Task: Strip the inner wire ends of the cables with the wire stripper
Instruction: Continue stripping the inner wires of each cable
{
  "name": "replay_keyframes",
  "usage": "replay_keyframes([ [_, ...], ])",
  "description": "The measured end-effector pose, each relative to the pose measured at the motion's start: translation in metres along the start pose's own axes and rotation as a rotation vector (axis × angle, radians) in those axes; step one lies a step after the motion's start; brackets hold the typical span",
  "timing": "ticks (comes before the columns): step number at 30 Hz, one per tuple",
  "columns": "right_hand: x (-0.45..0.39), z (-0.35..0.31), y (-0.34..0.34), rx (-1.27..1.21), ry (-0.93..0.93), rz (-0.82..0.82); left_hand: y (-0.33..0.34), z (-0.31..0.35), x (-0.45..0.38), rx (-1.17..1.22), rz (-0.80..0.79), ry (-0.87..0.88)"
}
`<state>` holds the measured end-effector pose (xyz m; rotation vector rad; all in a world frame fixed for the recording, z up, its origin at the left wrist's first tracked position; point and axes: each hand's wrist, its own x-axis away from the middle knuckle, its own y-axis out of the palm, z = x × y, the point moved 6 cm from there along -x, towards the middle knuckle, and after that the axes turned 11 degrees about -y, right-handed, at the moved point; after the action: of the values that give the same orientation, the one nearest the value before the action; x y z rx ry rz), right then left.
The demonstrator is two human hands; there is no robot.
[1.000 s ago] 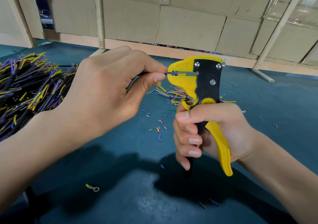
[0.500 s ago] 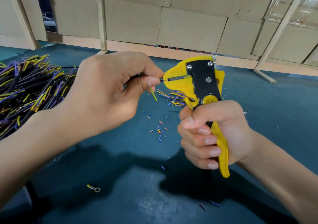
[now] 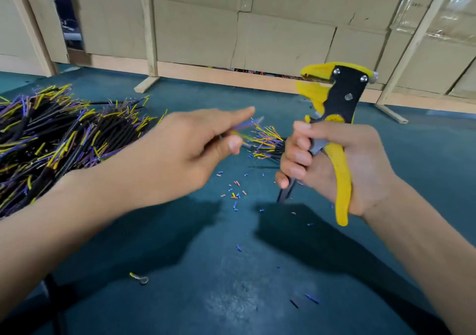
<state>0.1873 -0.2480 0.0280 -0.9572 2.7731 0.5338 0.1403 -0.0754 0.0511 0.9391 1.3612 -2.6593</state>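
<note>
Both hands busy: left hand (image 3: 185, 151) pinches cable (image 3: 238, 135), right hand (image 3: 342, 164) grips wire stripper (image 3: 334, 97). Between strips; next, feed another core into the jaws.

Teal work surface (image 3: 231, 296) fills bottom and mid frame, glare patch at 6 o'clock. Cardboard-panel wall (image 3: 283, 35) across the top, 10 to 2 o'clock, w/ pale wood baseboard (image 3: 195, 70) beneath. Wooden upright (image 3: 148, 25) at 11, slanted one (image 3: 412, 38) at 1. Clear plastic wrap (image 3: 448, 12) at 2. Dark gap (image 3: 65, 12) at 10.
</note>
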Motion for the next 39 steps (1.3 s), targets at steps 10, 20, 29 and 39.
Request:
replay_keyframes([
  [10,0.018,-0.034,-0.064,0.917,-0.523,0.889,0.077,0.016,-0.084,-0.280,-0.146,-0.026],
  [20,0.022,-0.039,-0.068,1.112,-0.693,0.856,0.183,0.015,-0.100,-0.505,-0.493,0.088],
  [29,0.018,-0.030,-0.063,1.188,-0.616,0.755,0.053,-0.031,-0.100,-0.824,-0.119,-0.181],
  [39,0.009,0.001,-0.022,1.362,-0.585,0.369,-0.029,-0.117,-0.006,-1.001,-0.128,-0.817],
])
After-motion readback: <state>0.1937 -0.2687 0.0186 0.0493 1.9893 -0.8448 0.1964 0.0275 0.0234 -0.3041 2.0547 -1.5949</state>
